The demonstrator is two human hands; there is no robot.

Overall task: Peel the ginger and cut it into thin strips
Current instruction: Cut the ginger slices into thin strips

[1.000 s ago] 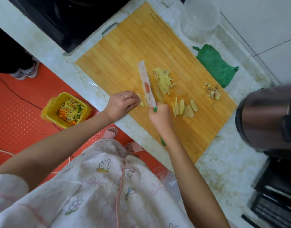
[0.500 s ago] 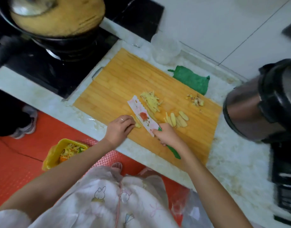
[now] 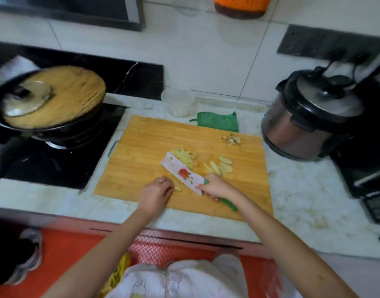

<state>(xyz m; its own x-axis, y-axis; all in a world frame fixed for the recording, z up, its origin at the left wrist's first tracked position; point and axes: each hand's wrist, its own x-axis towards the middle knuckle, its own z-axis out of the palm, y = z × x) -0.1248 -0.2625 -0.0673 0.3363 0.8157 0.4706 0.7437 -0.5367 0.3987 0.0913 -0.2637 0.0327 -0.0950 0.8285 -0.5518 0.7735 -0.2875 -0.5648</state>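
L hand (image 3: 155,193) has its fingers curled, pinning a small ginger piece (image 3: 178,188) at lower centre of the board (image 3: 139,147). R hand (image 3: 215,186) is wrapped round the green handle of the knife (image 3: 182,173), blade running up-left just beside the L fingertips. Done strips (image 3: 183,154) sit behind the blade, slices (image 3: 222,165) to its right, peel scraps (image 3: 231,139) at the board's upper right. Main risk imo: the piece is tiny and the fingertips are v. close to the edge, so a slip or roll means a nicked finger. Blade looks tilted w/ its flat face up, tho the frame's blurry; an angled cut gives wedges, not thin strips.
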